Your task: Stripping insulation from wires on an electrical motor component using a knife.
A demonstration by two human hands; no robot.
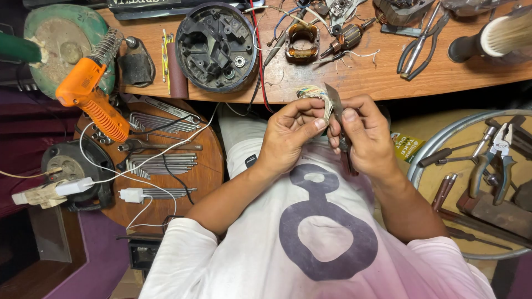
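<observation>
- The left hand [288, 135] pinches a small wound coil [311, 93] between thumb and fingertips, just in front of the counter [354, 77] edge, likely to steady it for the blade.
- The right hand [368, 135] is closed around a knife [334, 102]; the blade angles up against the coil, seemingly to scrape or cut the winding.
- The fingers hide most of the coil and the knife handle; the contact point is hard to make out.
- Beyond the coil on the counter lie a black housing [217, 45] and pliers [420, 44].

center frame: left hand [289, 133] pinches wound coil [311, 94] | right hand [363, 133] grips knife [336, 105] against it | upper edge: wooden bench [360, 77]
</observation>
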